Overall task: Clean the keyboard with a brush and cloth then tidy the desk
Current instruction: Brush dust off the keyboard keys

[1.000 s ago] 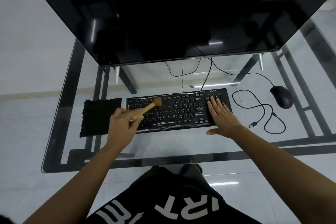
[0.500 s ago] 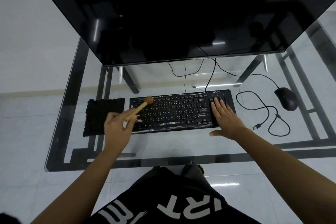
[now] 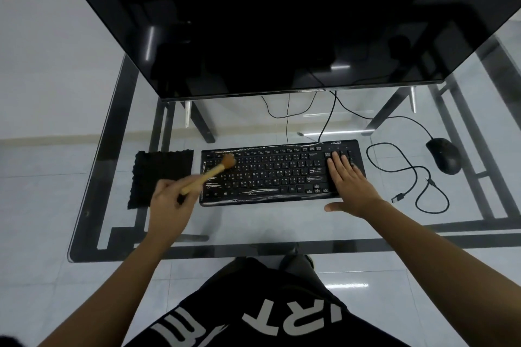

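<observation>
Fingers (image 3: 169,189) of the left hand (image 3: 170,205) are curled tight around the wooden handle of the one brush (image 3: 210,173), while those of the right hand (image 3: 348,182) lie spread and flat on the number-pad end of the keyboard (image 3: 282,172), thumb out past its near edge. On the glass counter (image 3: 253,222) sit one keyboard, one black cloth (image 3: 158,175), one mouse (image 3: 444,155) and one monitor (image 3: 253,22); two hands are in view. The brush runs slantwise, its long axis climbing from the left hand at the near left toward the far right, with the tan bristle head pointing away from the person and resting over the upper left keys. The keyboard lies lengthwise left to right, parallel to the near edge of the counter, with pale streaks showing on its surface. The cloth lies flat just to the left of the keyboard, close beside it with a narrow gap between, and the left hand covers its near right corner. The mouse sits well apart to the right, and its loose cable (image 3: 408,177) loops across the glass between mouse and keyboard, the plug end lying free near the right wrist. The monitor is dark and overhangs the far side of the counter.
</observation>
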